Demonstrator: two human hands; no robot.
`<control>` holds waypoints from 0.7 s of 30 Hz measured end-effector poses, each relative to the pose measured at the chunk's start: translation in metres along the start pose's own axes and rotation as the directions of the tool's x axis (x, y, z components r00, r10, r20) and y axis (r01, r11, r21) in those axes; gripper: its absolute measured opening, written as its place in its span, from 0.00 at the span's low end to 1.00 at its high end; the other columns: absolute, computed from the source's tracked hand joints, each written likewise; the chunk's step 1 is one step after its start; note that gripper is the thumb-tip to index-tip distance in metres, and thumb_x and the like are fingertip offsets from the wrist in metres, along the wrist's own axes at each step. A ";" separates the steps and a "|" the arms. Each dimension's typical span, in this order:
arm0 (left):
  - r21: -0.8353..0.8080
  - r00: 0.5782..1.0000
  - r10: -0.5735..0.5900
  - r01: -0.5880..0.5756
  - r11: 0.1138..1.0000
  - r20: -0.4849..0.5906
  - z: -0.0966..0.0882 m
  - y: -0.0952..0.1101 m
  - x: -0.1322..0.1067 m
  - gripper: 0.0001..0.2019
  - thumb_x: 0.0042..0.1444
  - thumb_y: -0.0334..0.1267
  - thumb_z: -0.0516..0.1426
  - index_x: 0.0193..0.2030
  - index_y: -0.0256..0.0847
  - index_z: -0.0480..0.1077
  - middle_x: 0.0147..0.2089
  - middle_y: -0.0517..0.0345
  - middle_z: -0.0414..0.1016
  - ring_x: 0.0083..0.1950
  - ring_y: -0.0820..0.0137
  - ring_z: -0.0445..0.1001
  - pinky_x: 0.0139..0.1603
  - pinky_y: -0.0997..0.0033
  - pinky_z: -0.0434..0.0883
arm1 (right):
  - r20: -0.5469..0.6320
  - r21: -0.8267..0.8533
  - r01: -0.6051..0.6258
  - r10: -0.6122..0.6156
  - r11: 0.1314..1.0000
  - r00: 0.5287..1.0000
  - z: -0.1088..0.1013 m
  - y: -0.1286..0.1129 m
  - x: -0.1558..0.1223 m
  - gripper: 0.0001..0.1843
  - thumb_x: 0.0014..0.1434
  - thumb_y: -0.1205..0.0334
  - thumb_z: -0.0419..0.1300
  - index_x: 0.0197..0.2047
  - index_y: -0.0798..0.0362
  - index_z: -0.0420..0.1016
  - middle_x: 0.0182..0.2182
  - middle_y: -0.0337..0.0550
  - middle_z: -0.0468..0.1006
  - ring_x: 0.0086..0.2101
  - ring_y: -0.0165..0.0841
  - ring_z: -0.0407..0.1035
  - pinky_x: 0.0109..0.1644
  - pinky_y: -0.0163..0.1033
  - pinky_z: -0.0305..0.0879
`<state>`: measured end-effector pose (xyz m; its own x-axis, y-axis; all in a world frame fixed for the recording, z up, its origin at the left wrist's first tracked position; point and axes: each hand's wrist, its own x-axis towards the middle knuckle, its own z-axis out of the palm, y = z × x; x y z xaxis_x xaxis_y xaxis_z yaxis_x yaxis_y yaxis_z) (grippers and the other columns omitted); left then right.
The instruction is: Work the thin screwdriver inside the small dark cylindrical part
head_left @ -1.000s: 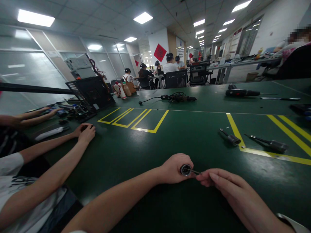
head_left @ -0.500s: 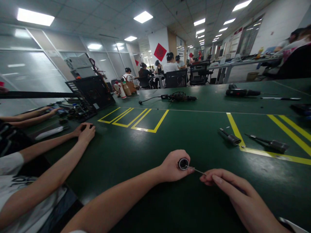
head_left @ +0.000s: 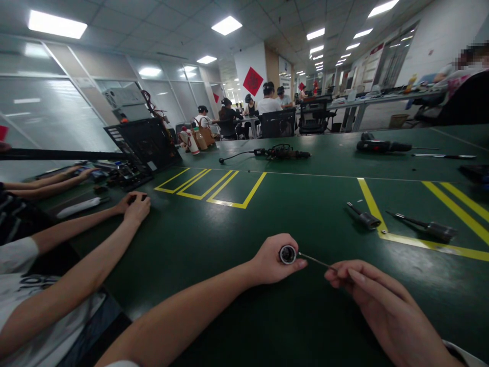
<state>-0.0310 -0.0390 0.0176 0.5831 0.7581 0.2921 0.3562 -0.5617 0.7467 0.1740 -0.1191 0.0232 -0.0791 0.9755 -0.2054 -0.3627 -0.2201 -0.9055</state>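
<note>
My left hand (head_left: 273, 259) is wrapped round a short black cylindrical screwdriver handle (head_left: 287, 254), its round end facing the camera. A thin metal shaft (head_left: 315, 260) runs from near the handle's end to my right hand (head_left: 362, 285), whose fingertips pinch its far end. Both hands hover just above the green table (head_left: 290, 204) near its front edge.
Two more screwdrivers (head_left: 362, 217) (head_left: 428, 227) lie by yellow floor-style markings at the right. A power tool (head_left: 378, 146) and cabled tool (head_left: 280, 152) lie farther back. A co-worker's arms (head_left: 95, 229) rest at the left beside a black computer chassis (head_left: 141, 148). People sit in the background.
My right hand has drawn away to the right with the metal shaft, more of which now shows outside the handle. My left hand rose slightly.
</note>
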 end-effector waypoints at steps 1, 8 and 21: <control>0.001 1.000 -0.001 0.001 1.000 0.003 0.000 0.000 0.000 0.11 0.50 0.41 0.61 0.30 0.38 0.63 0.29 0.61 0.65 0.29 0.75 0.63 0.31 0.74 0.63 | -0.001 -0.004 -0.003 0.003 1.000 1.000 0.000 0.000 0.000 0.11 0.49 0.50 0.65 0.30 0.49 0.81 0.33 0.44 0.79 0.40 0.41 0.67 0.46 0.43 0.64; -0.040 1.000 0.021 -0.020 0.999 0.023 0.000 0.001 0.000 0.14 0.48 0.43 0.62 0.30 0.37 0.63 0.29 0.62 0.63 0.29 0.75 0.61 0.31 0.74 0.61 | 0.002 -0.041 0.018 -0.018 0.999 1.000 0.001 0.001 0.001 0.12 0.49 0.50 0.64 0.32 0.49 0.81 0.33 0.44 0.79 0.40 0.41 0.68 0.45 0.42 0.65; -0.424 0.984 -0.160 0.112 0.899 -0.078 0.002 -0.005 -0.005 0.22 0.64 0.51 0.40 0.34 0.36 0.64 0.30 0.58 0.62 0.31 0.73 0.61 0.33 0.71 0.61 | -0.019 -0.520 0.129 -0.163 0.844 0.986 -0.004 0.008 0.005 0.18 0.57 0.44 0.54 0.41 0.46 0.75 0.39 0.44 0.77 0.38 0.39 0.71 0.43 0.43 0.69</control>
<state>-0.0342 -0.0406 0.0108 0.4595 0.8618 0.2149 0.0764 -0.2794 0.9571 0.1743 -0.1165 0.0134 -0.0010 0.9981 -0.0623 0.1665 -0.0612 -0.9841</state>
